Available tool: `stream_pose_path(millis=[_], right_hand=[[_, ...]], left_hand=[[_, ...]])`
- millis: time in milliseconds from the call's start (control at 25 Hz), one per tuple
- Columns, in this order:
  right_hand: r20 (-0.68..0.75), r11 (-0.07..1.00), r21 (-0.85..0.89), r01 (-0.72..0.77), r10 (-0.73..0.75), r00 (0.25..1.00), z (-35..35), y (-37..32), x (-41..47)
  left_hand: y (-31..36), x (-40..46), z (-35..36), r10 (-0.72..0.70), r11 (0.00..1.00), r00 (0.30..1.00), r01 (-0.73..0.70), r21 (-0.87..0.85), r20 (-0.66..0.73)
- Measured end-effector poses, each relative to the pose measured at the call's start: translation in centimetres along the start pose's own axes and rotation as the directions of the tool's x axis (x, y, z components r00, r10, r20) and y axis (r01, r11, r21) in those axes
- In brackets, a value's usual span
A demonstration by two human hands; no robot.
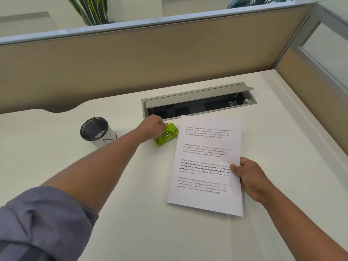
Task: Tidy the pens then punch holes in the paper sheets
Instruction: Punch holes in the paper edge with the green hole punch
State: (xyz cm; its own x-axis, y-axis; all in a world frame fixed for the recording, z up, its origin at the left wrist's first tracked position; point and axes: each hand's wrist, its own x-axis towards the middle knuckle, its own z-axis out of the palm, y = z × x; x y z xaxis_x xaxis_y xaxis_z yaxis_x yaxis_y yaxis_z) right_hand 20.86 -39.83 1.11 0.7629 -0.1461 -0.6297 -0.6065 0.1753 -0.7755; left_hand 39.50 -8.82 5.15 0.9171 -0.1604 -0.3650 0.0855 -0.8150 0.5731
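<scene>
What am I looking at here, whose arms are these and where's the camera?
There is no machine: a person wears a camera on the head, looking down at their own arms over a white desk. The left hand reaches out and rests on a green hole punch; its grip is hidden from here. The right hand pinches the edge of printed paper sheets, thumb on top. A mesh-lined pen cup stands to the left; whether pens are inside is unclear. Behind the sheets, a cable tray sits open in the desk.
</scene>
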Motion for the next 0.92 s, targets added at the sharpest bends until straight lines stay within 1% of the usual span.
stream_pose_path(millis=[120, 240, 320, 480, 680, 920], right_hand=[[0.041, 0.999, -0.050, 0.014, -0.012, 0.999, 0.4, -0.5, -0.9], [0.090, 0.991, -0.127, 0.031, -0.019, 0.996, 0.9, -0.6, -2.3], [0.125, 0.984, -0.173, 0.034, -0.012, 0.992, 1.4, -0.4, -3.5], [0.184, 0.965, -0.260, 0.034, 0.015, 0.983, 2.1, 0.9, -5.7], [0.218, 0.942, -0.336, 0.019, 0.058, 0.974, 2.6, 3.1, -8.0], [0.194, 0.933, -0.360, -0.003, 0.078, 0.978, 2.8, 5.8, -10.1]], left_hand=[[-1.0, -3.5, 0.0, -0.039, 0.993, 0.998, 0.034, -0.116, -0.045], [-3.0, -8.4, 0.6, -0.136, 0.974, 0.987, 0.116, -0.196, -0.089], [-4.8, -12.2, 1.4, -0.193, 0.950, 0.977, 0.163, -0.266, -0.089], [-8.6, -19.3, 3.9, -0.295, 0.867, 0.954, 0.243, -0.435, -0.055], [-11.2, -24.3, 6.7, -0.331, 0.823, 0.942, 0.262, -0.503, -0.051], [-11.9, -26.4, 8.8, -0.342, 0.811, 0.938, 0.268, -0.521, -0.050]])
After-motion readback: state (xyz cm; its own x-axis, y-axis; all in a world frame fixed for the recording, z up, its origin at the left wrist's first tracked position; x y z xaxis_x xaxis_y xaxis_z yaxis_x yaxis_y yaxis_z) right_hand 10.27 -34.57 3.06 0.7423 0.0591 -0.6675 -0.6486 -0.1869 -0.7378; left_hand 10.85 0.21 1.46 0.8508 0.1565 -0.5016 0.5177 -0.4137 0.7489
